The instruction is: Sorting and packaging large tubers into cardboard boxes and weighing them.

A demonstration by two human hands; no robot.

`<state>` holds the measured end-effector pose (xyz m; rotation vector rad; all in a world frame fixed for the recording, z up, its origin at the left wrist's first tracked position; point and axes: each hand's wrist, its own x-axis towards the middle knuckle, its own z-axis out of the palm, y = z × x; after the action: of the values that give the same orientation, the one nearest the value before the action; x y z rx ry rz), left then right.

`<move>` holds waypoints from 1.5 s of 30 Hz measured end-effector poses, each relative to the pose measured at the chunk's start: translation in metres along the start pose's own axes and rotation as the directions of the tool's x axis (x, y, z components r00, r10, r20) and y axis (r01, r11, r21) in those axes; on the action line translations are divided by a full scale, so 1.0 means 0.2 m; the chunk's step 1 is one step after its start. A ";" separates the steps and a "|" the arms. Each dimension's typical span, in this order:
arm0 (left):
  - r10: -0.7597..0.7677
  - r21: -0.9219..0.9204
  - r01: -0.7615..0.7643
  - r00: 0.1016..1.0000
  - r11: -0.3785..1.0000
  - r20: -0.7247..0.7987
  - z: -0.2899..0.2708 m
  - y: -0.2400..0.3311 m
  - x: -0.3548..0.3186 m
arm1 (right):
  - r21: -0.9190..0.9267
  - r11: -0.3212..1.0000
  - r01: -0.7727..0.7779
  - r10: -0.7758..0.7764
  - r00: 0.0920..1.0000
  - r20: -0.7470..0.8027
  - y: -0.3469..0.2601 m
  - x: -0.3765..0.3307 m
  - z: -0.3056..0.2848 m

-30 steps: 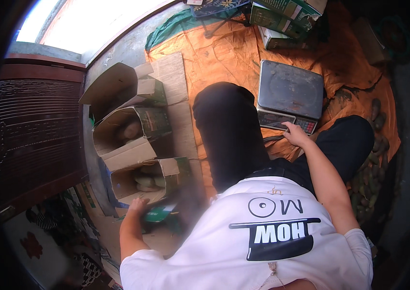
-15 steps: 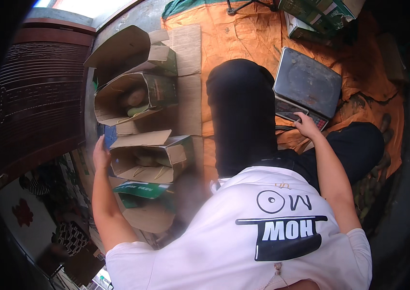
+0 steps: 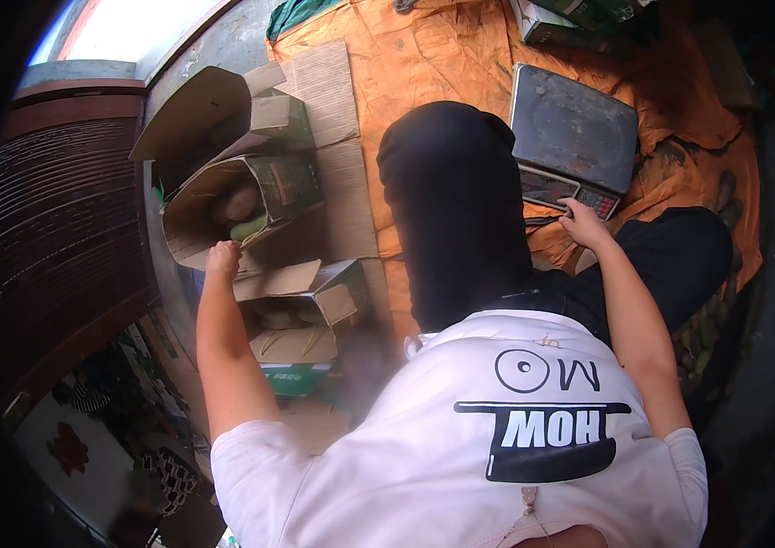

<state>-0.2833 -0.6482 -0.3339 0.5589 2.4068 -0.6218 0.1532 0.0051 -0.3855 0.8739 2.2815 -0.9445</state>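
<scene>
My left hand (image 3: 223,260) is closed at the lower front edge of an open cardboard box (image 3: 280,187), its fingers curled against the rim. Inside that box, just beyond the hand, lie a brownish rounded item (image 3: 241,205) and a pale green, squash-like vegetable (image 3: 248,229). On the other side, my right hand (image 3: 582,224) reaches to the front panel of a digital scale (image 3: 573,123). Its fingers are partly extended between the display and the keypad, with nothing held. The scale's metal platform bears nothing but dark stains.
A second open box (image 3: 337,306) with produce inside stands nearer me, and another box (image 3: 282,119) farther off. Flat cardboard (image 3: 328,100) lies beside them over an orange tarp (image 3: 433,55). A green carton (image 3: 579,23) stands beyond the scale. Produce (image 3: 698,347) lies at right.
My left hand has moved away from me and slightly right, from beside the boxes to the box's rim, and its fingers have closed. My right hand remains at the scale's panel. The view has turned slightly.
</scene>
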 end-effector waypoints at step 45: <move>-0.025 0.007 0.027 0.984 1.000 -0.175 -0.47 -0.05 0.59 | 0.141 0.981 -0.137 0.135 0.991 0.020 0.08 -0.09 0.00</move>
<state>-0.4159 -0.5765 -0.3363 0.6099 2.5807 -0.6185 0.1774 0.0075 -0.3799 1.0683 2.1355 -1.0571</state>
